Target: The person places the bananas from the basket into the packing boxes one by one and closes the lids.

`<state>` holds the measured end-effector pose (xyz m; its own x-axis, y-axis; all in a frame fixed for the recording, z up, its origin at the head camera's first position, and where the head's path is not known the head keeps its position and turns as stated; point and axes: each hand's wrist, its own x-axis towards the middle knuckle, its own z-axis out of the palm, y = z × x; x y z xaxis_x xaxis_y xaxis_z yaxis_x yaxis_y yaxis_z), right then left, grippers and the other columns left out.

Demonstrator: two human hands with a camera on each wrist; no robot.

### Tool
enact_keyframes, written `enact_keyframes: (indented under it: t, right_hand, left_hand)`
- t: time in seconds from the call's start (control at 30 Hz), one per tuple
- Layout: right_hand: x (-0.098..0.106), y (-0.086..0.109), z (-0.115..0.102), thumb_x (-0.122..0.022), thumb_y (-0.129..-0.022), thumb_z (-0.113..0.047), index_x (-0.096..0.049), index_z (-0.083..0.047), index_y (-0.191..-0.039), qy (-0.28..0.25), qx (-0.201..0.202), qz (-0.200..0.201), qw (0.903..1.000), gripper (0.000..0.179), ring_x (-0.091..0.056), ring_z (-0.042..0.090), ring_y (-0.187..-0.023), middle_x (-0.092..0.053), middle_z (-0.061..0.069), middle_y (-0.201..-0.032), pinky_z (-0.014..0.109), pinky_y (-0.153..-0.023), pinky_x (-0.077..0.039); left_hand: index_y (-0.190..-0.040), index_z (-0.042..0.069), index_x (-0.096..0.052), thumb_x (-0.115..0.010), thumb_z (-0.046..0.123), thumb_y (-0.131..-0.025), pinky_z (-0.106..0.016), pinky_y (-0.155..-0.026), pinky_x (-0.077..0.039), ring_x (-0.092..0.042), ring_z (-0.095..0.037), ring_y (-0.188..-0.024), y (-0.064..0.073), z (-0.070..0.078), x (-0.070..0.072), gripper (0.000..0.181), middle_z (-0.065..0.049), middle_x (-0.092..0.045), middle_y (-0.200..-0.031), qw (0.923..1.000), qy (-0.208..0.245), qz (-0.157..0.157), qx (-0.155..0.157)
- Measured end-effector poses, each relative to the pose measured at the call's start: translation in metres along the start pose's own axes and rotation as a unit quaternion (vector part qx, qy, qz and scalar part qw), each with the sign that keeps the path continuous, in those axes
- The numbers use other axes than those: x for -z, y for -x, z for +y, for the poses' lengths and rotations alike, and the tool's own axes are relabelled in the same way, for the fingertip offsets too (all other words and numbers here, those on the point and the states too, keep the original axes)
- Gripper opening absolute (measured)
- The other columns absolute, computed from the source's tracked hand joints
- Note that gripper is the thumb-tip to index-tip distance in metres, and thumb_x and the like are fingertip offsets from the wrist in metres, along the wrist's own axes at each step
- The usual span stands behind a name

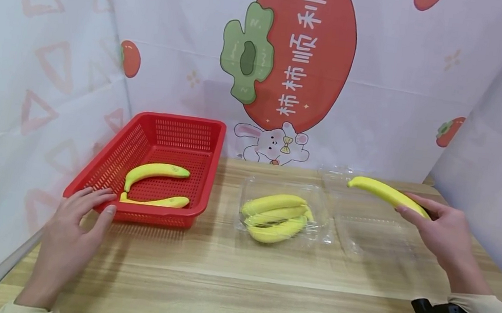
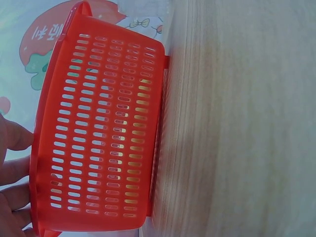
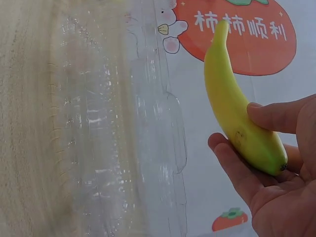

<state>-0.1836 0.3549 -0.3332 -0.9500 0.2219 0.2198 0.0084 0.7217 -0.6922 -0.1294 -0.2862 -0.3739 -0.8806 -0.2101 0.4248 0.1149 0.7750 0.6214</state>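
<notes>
My right hand [image 1: 444,233] holds a yellow banana [image 1: 386,193] between thumb and fingers, raised above an open clear plastic box [image 1: 376,238]. In the right wrist view, this banana [image 3: 229,103] has a greenish end near the palm. My left hand [image 1: 74,237] is at the near left corner of a red plastic basket [image 1: 213,173], its fingers by the rim and relaxed. Inside the basket lie two bananas, one curved [image 1: 158,170] and one [image 1: 162,201] partly hidden by the near rim. The left wrist view shows the basket's slotted side wall [image 2: 98,123].
Between basket and open box stands another clear plastic box [image 1: 320,198] holding several bananas [image 1: 275,203]. Wooden tabletop [image 1: 236,289] stretches along the front. A printed cloth [image 1: 376,114] hangs behind, with more cloth on both sides.
</notes>
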Motion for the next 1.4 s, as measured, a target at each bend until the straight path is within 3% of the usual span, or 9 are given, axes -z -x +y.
enact_keyframes:
  t: [0.23, 0.43, 0.63, 0.77, 0.87, 1.03, 1.4]
  right_hand:
    - [0.002, -0.003, 0.007, -0.077, -0.098, -0.042, -0.067, -0.003, -0.141, 0.060, 0.031, -0.018, 0.9975, 0.059, -0.043, 0.009, -0.073, -0.051, -0.040, -0.093, 0.028, -0.053, -0.036]
    - [0.004, -0.005, 0.015, -0.077, -0.098, -0.040, -0.066, -0.002, -0.141, 0.065, 0.033, -0.052, 0.9959, 0.059, -0.047, 0.003, -0.077, -0.072, -0.006, -0.113, 0.027, -0.057, -0.039]
    - [0.004, -0.007, 0.018, -0.077, -0.097, -0.042, -0.068, -0.001, -0.140, 0.070, 0.028, -0.084, 0.9936, 0.059, -0.049, 0.002, -0.079, -0.068, -0.020, -0.103, 0.025, -0.060, -0.040]
    - [0.001, -0.008, 0.020, -0.077, -0.099, -0.037, -0.067, 0.001, -0.140, 0.071, 0.033, -0.100, 0.9920, 0.056, -0.047, 0.004, -0.077, -0.074, 0.002, -0.112, 0.025, -0.058, -0.038]
    - [0.000, -0.008, 0.020, -0.076, -0.099, -0.036, -0.066, 0.002, -0.141, 0.078, 0.029, -0.112, 0.9902, 0.057, -0.046, 0.005, -0.075, -0.075, 0.011, -0.113, 0.025, -0.057, -0.037]
    - [-0.004, -0.009, 0.020, -0.072, -0.101, -0.040, -0.063, 0.003, -0.143, 0.095, 0.022, -0.135, 0.9861, 0.061, -0.046, 0.008, -0.075, -0.073, 0.017, -0.113, 0.026, -0.057, -0.037]
    - [-0.016, -0.009, 0.026, -0.071, -0.103, -0.035, -0.063, 0.005, -0.142, 0.146, 0.053, -0.143, 0.9775, 0.057, -0.045, 0.014, -0.066, -0.069, 0.023, -0.109, 0.026, -0.053, -0.039]
  left_hand:
    - [-0.142, 0.010, -0.067, -0.064, 0.032, -0.106, -0.079, -0.121, -0.028, -0.037, -0.044, -0.154, 0.000, 0.001, 0.000, 0.042, -0.020, -0.060, -0.152, 1.0000, 0.002, 0.002, 0.003]
    - [-0.144, 0.010, -0.066, -0.063, 0.033, -0.106, -0.080, -0.120, -0.028, -0.036, -0.044, -0.155, -0.001, 0.002, 0.000, 0.043, -0.020, -0.059, -0.154, 0.9999, -0.006, -0.002, 0.010]
    - [-0.143, 0.010, -0.067, -0.063, 0.032, -0.107, -0.079, -0.121, -0.027, -0.036, -0.044, -0.155, 0.000, 0.001, 0.000, 0.043, -0.020, -0.059, -0.153, 1.0000, 0.001, 0.000, 0.006]
    - [-0.143, 0.010, -0.067, -0.063, 0.032, -0.107, -0.079, -0.122, -0.027, -0.036, -0.043, -0.155, 0.000, 0.001, 0.000, 0.042, -0.019, -0.060, -0.153, 1.0000, 0.004, 0.001, 0.005]
    - [-0.142, 0.009, -0.067, -0.063, 0.031, -0.107, -0.079, -0.122, -0.027, -0.036, -0.043, -0.155, 0.000, 0.001, 0.000, 0.042, -0.020, -0.060, -0.153, 1.0000, 0.004, 0.002, 0.003]
    - [-0.142, 0.009, -0.067, -0.063, 0.031, -0.106, -0.078, -0.122, -0.027, -0.037, -0.044, -0.154, 0.000, 0.001, 0.000, 0.042, -0.020, -0.060, -0.152, 1.0000, 0.005, 0.003, -0.001]
    - [-0.142, 0.009, -0.067, -0.064, 0.031, -0.106, -0.079, -0.120, -0.029, -0.037, -0.044, -0.154, 0.000, 0.002, 0.000, 0.043, -0.020, -0.060, -0.152, 1.0000, -0.002, 0.001, 0.007]
